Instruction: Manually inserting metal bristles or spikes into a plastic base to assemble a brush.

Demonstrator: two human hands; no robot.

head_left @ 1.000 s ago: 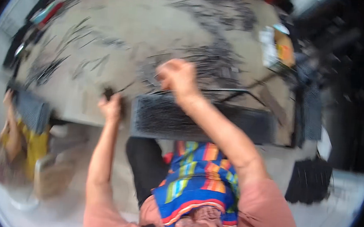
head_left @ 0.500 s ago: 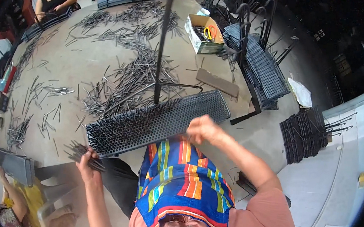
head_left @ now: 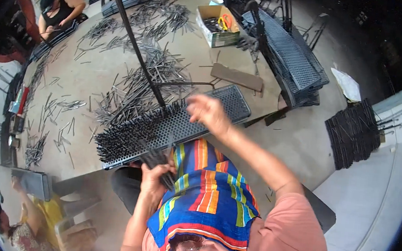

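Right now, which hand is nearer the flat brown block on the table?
Right. The right hand is over the perforated tray, short of the block; the left hand, holding dark strips, is farther off, by the tray's near edge.

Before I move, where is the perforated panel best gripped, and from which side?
Probably at the right end of the perforated panel, with the right hand coming from the right. The edge there is exposed and the holes bare, while dark strips crowd the left part and a black rod rises near the middle.
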